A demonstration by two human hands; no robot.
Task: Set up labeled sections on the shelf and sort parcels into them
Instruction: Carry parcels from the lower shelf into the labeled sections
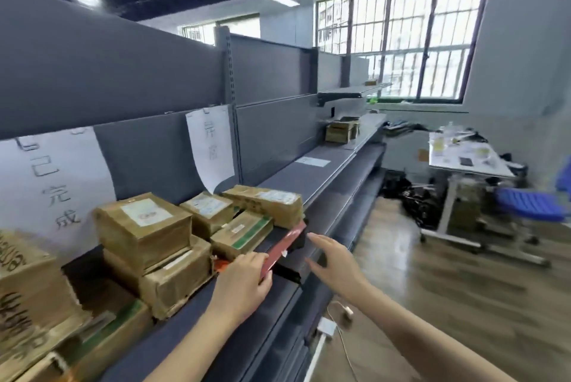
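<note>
Long grey shelf [287, 179], two paper labels [213, 147] hung on its back panel. Along its left stretch, brown parcels [145, 227] stacked in piles. At the front edge, a flat red parcel [287, 242], near end held in the left hand [244, 279]; right hand [335, 261] open, fingers spread, just beside it, holding nothing. Likely to tip off that edge if pushed unevenly or let go while overhanging.

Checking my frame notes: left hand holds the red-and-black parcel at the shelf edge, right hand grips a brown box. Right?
No. In the head view the right hand is open and holds nothing, beside the red-and-black parcel. The left hand does hold that parcel at the shelf edge.
</note>
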